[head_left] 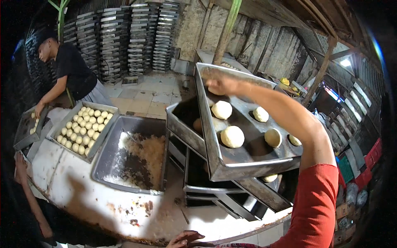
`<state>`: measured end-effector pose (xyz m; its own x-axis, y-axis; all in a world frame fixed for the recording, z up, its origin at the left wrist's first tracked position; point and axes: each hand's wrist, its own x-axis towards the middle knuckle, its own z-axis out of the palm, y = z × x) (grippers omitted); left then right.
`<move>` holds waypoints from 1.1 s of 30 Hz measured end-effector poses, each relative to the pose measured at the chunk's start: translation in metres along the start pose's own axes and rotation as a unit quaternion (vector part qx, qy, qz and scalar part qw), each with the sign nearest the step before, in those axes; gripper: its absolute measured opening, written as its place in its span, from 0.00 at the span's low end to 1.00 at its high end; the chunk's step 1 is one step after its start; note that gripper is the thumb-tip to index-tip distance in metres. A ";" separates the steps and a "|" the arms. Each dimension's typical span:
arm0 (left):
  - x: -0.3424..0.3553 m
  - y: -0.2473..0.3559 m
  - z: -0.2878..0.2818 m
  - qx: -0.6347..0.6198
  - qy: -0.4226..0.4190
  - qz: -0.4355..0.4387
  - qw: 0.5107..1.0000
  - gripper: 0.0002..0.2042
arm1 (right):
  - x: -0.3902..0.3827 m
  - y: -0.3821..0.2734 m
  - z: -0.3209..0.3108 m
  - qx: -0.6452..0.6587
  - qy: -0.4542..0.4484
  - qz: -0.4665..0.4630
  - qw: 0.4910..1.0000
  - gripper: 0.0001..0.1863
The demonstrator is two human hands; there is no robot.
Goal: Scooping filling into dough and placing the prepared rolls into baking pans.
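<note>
My right arm reaches across the top metal tray, and my right hand is at its far left corner. Motion smears its fingers; a pale dough ball shows just beneath them, and whether they grip it is unclear. Several more balls rest apart on the dark tray bottom, among them a large dough ball near the front and another dough ball behind it. Low at the picture's bottom edge, my left hand is partly visible beside the table, fingers apart and holding nothing.
More metal trays are stacked crosswise underneath. Left of them stands a grey tub with flour and crumbs, then a tray of dough balls. A person in black reaches into another tray; another person's hand is at the table's left edge.
</note>
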<state>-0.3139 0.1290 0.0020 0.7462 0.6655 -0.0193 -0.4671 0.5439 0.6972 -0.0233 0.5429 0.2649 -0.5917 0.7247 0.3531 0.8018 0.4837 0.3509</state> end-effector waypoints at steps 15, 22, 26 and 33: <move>0.021 -0.041 0.022 0.062 0.003 -0.218 0.974 0.18 | -0.263 0.062 -0.236 0.200 0.287 0.175 0.920 0.21; 0.095 -0.109 0.072 0.092 -0.038 -0.405 0.909 0.18 | -0.532 0.222 0.027 0.022 0.259 0.499 0.827 0.17; 0.130 -0.135 0.109 0.091 0.024 -0.391 0.916 0.18 | -0.614 0.247 0.172 0.097 -0.046 0.459 0.882 0.11; 0.157 -0.202 0.204 0.102 0.233 -0.173 0.951 0.18 | -0.643 0.308 0.287 -0.069 -0.226 0.286 0.928 0.24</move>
<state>-0.0056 0.0190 0.0045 0.5242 0.6446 -0.5565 -0.0942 0.6934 0.7144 0.6285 0.3668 -0.1033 0.0492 0.9908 0.1263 0.9375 -0.0895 0.3363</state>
